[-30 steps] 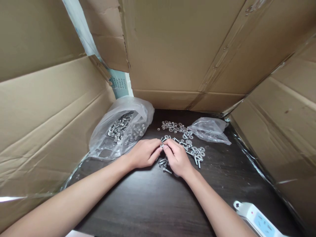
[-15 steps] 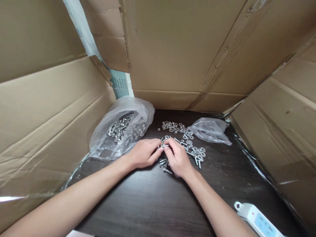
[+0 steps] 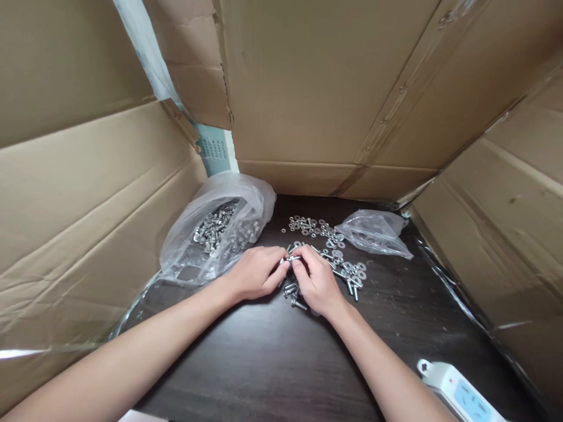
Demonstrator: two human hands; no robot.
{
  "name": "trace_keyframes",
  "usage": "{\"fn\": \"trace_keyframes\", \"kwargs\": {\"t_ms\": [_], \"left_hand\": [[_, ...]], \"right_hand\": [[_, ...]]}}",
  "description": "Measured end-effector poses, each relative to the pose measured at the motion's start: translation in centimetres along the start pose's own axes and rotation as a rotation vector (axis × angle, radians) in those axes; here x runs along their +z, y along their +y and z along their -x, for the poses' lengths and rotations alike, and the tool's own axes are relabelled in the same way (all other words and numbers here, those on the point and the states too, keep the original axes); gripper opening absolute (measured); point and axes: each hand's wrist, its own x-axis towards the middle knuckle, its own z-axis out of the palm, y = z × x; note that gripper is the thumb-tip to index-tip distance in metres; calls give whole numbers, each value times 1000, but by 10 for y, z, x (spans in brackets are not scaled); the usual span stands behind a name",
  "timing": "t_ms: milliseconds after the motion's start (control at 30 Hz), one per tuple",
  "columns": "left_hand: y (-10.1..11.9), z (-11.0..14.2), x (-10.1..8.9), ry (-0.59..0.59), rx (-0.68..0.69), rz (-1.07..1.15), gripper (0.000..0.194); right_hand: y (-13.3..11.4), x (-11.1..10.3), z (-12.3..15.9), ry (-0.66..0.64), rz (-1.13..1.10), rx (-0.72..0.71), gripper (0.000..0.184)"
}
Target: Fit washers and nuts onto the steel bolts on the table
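Between my two hands, above the dark table, is a small silver bolt [image 3: 295, 258] lying roughly sideways. The fingertips of my left hand [image 3: 260, 272] pinch its left end. My right hand [image 3: 317, 280] has thumb and finger closed on the bolt near a nut or washer; the fingers partly cover it, so I cannot tell which. Under and beside my right hand lie several loose bolts [image 3: 299, 305]. More bolts, flat washers [image 3: 360, 274] and small nuts are scattered just beyond and to the right of it.
A clear plastic bag [image 3: 257, 190] full of bolts [image 3: 213, 228] stands at the back left. A flatter plastic bag [image 3: 378, 231] lies at the back right. Cardboard walls [image 3: 325, 88] enclose the table [image 3: 264, 363]. A white power strip [image 3: 457, 390] sits at the front right.
Both hands stay in nearly the same place, still pinching the bolt. Only very slight finger movement shows.
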Motion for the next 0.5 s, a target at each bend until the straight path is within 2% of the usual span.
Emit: {"fn": "trace_keyframes", "kwargs": {"t_ms": [500], "left_hand": [[-1, 0, 3, 55, -21, 53, 25]], "right_hand": [[-1, -1, -1, -10, 45, -16, 12]]}}
